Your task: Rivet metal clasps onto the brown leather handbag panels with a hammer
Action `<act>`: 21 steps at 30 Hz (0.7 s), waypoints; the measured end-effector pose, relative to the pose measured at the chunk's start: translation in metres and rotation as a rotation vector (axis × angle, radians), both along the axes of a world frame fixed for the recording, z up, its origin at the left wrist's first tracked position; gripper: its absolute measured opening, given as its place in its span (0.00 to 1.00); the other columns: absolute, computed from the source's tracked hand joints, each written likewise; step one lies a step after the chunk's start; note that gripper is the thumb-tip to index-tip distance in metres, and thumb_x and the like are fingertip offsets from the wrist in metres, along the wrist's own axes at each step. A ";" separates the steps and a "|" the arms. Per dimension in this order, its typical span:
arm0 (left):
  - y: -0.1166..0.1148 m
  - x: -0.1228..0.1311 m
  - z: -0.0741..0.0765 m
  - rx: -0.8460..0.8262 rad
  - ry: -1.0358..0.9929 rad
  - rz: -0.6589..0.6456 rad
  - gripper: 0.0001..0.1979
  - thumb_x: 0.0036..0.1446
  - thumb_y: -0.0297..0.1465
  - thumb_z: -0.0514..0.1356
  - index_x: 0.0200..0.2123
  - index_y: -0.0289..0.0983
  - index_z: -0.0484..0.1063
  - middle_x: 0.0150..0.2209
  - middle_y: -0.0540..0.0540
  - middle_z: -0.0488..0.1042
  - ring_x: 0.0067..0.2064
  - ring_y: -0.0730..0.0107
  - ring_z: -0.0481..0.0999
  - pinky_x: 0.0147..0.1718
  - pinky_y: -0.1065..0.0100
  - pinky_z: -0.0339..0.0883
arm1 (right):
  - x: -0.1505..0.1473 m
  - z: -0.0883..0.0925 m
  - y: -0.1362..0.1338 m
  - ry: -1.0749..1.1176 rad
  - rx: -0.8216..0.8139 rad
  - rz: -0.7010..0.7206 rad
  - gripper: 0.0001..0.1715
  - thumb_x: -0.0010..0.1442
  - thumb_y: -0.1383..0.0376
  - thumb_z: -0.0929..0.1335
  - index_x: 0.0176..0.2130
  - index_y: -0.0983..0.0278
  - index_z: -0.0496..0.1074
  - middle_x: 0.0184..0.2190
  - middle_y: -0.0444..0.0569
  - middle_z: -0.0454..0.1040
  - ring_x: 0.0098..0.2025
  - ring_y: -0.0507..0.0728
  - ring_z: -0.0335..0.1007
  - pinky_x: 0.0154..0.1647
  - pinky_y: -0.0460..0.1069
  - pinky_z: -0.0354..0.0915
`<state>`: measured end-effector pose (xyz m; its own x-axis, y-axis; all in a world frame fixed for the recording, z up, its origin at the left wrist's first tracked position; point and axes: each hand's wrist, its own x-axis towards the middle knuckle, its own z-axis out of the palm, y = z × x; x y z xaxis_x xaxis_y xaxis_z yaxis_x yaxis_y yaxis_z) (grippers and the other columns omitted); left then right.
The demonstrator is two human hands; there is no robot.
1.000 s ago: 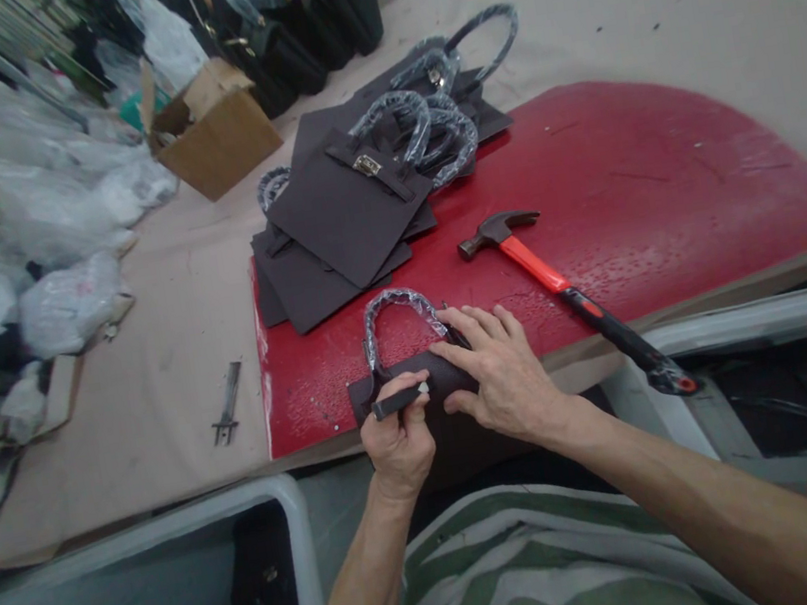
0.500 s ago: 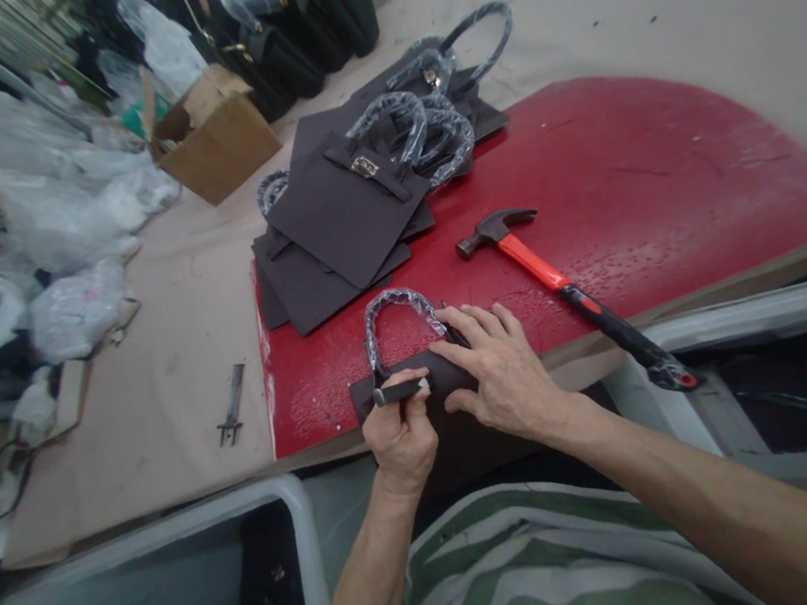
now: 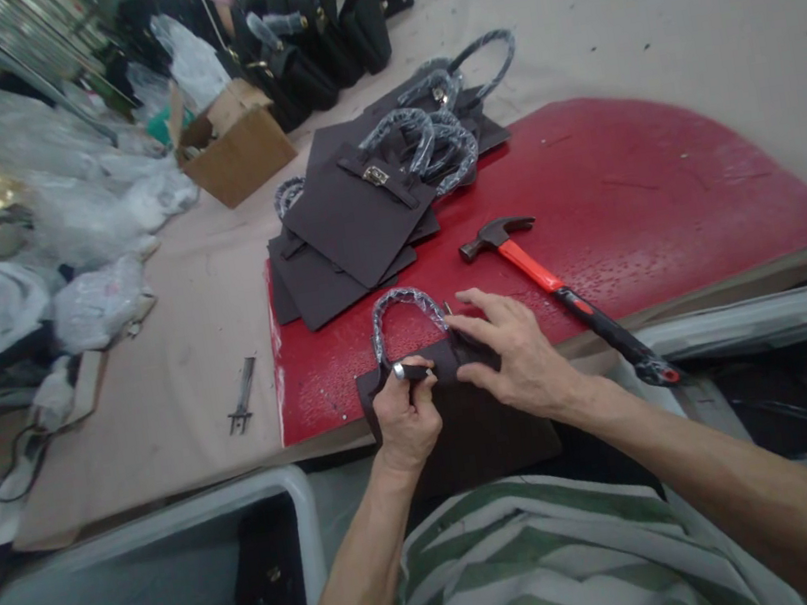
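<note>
A dark brown bag panel (image 3: 482,422) lies over the table's front edge, its lower part hanging down toward me. A plastic-wrapped handle (image 3: 402,295) arches up from its top edge. My left hand (image 3: 407,418) is closed around a short dark rod-shaped tool (image 3: 412,372) with a shiny end, held low over the panel; its exact kind I cannot make out. My right hand (image 3: 521,351) is open at the panel's right side, thumb and fingers apart beside a dark strap. Whether its fingertips press on the strap is unclear.
A claw hammer (image 3: 540,272) lies to the right on the red mat (image 3: 631,198). Behind are stacked brown panels (image 3: 361,218) with wrapped handles. A metal fork-shaped tool (image 3: 242,397) and a cardboard box (image 3: 242,160) are leftward. Grey bins (image 3: 304,520) stand below the edge.
My right hand has lifted slightly and its fingers have spread. The tool in my left hand has turned, its shiny end now to the left. More of the panel's hanging part shows; the view has shifted.
</note>
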<state>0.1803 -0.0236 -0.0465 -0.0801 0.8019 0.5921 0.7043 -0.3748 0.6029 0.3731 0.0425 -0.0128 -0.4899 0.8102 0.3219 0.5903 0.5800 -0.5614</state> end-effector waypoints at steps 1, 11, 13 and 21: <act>0.000 0.000 0.000 -0.002 -0.001 0.001 0.06 0.64 0.26 0.56 0.42 0.37 0.72 0.37 0.45 0.80 0.39 0.68 0.82 0.43 0.68 0.76 | 0.010 0.003 0.005 0.010 0.027 -0.068 0.26 0.61 0.63 0.69 0.59 0.65 0.71 0.63 0.61 0.65 0.64 0.67 0.60 0.64 0.64 0.58; 0.002 0.003 -0.001 -0.040 -0.046 -0.047 0.06 0.65 0.27 0.55 0.43 0.38 0.71 0.36 0.44 0.80 0.38 0.67 0.81 0.41 0.68 0.76 | 0.074 0.026 0.049 -0.273 -0.317 -0.404 0.03 0.56 0.66 0.67 0.32 0.64 0.71 0.29 0.51 0.70 0.28 0.57 0.66 0.29 0.49 0.60; 0.003 0.004 0.001 -0.026 -0.049 -0.043 0.06 0.65 0.27 0.55 0.43 0.38 0.71 0.35 0.44 0.79 0.37 0.66 0.81 0.40 0.67 0.76 | 0.071 0.033 0.058 -0.026 -0.604 -0.375 0.06 0.52 0.67 0.67 0.24 0.60 0.65 0.20 0.42 0.63 0.21 0.52 0.58 0.23 0.47 0.57; 0.003 0.007 0.002 0.006 -0.058 -0.017 0.07 0.64 0.27 0.55 0.43 0.39 0.71 0.34 0.45 0.79 0.36 0.65 0.82 0.37 0.68 0.76 | 0.053 0.091 0.028 0.331 -0.910 -0.209 0.15 0.58 0.53 0.65 0.28 0.58 0.58 0.19 0.37 0.57 0.16 0.49 0.50 0.15 0.44 0.52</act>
<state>0.1870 -0.0207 -0.0445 -0.1006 0.8000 0.5915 0.6615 -0.3903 0.6403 0.4258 0.0706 0.0781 -0.3063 0.8766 -0.3711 0.3646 -0.2521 -0.8964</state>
